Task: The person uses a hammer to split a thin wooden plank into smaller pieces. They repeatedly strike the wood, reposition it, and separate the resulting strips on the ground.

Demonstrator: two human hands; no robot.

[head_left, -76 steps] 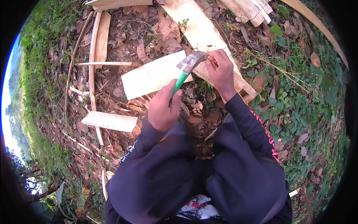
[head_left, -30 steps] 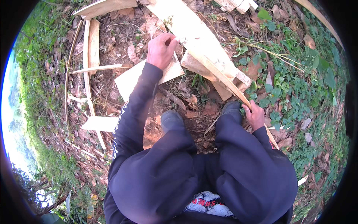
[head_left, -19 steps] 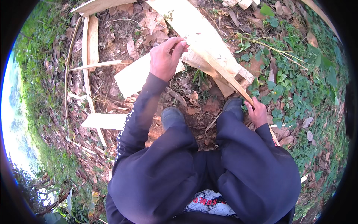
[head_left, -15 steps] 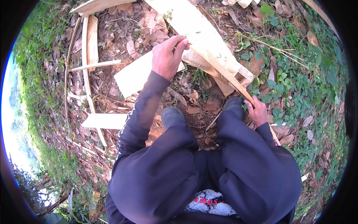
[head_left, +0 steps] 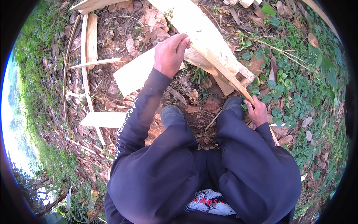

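A long, thin wooden strip (head_left: 218, 67) slants across in front of me, from upper left down to lower right. My left hand (head_left: 170, 54) pinches its far end between thumb and fingers. Lower down, my right hand (head_left: 257, 112) is closed around the strip beside my right boot, and its tail runs on past the wrist. Beneath the strip lies a wide pale plank (head_left: 199, 28), resting over other boards. Left of it, a shorter pale board (head_left: 136, 72) lies partly behind my left hand and forearm.
My dark boots (head_left: 172, 115) stand on bare soil between the boards. At left, several narrow slats (head_left: 86, 74) and a pale board piece (head_left: 104, 120) lie on leaf litter. Green leafy plants (head_left: 287, 89) grow at right, with a thin stem (head_left: 278, 48) across them.
My left hand has shifted very slightly, still pinching the strip. The right hand and the boards look nearly the same.
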